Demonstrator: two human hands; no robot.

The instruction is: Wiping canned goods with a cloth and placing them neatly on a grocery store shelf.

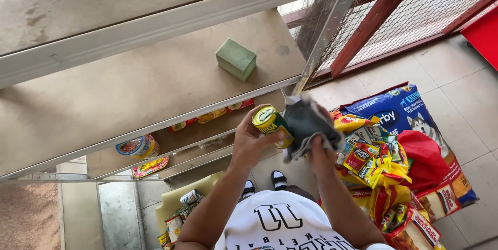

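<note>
Both hands meet in front of the chest: the left hand (252, 143) wraps a yellow can (272, 124), tilted with its top end up and to the left, while the right hand (321, 157) clutches a grey cloth (307, 121) pressed against the can's right side. Beyond, a green sponge block (236, 59) sits on the shelf (129, 89).

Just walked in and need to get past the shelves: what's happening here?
A person stands at a metal shelf rack, looking down. The left hand holds a yellow can; the right hand presses a grey cloth against it. A green block sits on the shelf. Pet food bags and pouches lie piled on the floor.
</note>
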